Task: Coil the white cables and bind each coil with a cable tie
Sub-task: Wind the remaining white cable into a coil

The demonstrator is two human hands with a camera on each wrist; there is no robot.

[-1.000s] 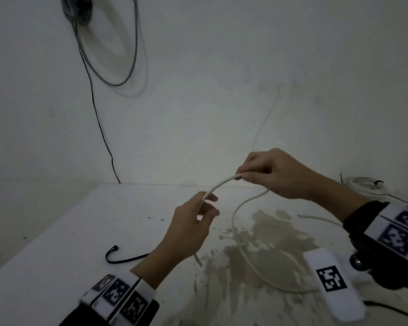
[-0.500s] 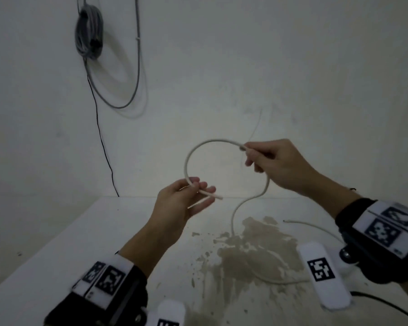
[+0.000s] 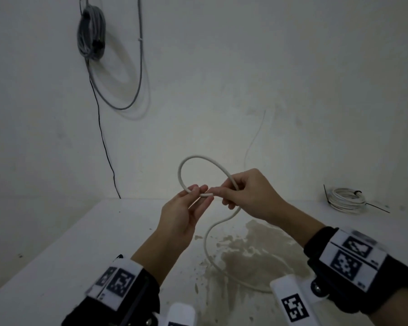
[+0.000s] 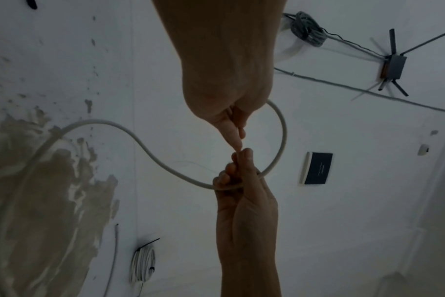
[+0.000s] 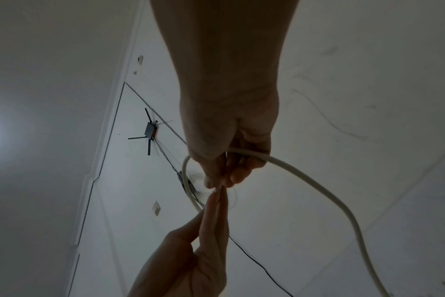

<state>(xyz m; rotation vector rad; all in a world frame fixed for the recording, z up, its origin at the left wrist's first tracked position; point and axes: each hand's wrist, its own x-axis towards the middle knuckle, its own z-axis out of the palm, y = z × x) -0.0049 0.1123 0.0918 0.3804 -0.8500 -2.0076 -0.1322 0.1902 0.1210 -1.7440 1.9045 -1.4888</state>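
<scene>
A white cable (image 3: 196,158) stands in one round loop above my two hands, held over the table (image 3: 80,231). My left hand (image 3: 198,191) pinches the loop's lower left side close to the cable's free end. My right hand (image 3: 231,188) grips the cable where the loop crosses, its fingertips touching the left's. The rest of the cable (image 3: 206,243) hangs down and curves across the table. In the left wrist view the left hand (image 4: 238,145) meets the right hand (image 4: 241,174) with the loop (image 4: 282,136) beside them. A finished coil (image 3: 346,200), bound with a black tie, lies at the back right.
A brown stain (image 3: 250,252) covers the table's middle. Another white cable piece (image 4: 116,261) lies by the finished coil (image 4: 142,265). A grey cable bundle (image 3: 91,31) hangs on the wall with a thin black wire (image 3: 101,137) running down. A black tie end (image 3: 119,256) shows near my left wrist.
My right hand has come down and left to meet the left hand, closing the open arc of cable into a full loop. Both hands sit slightly lower.
</scene>
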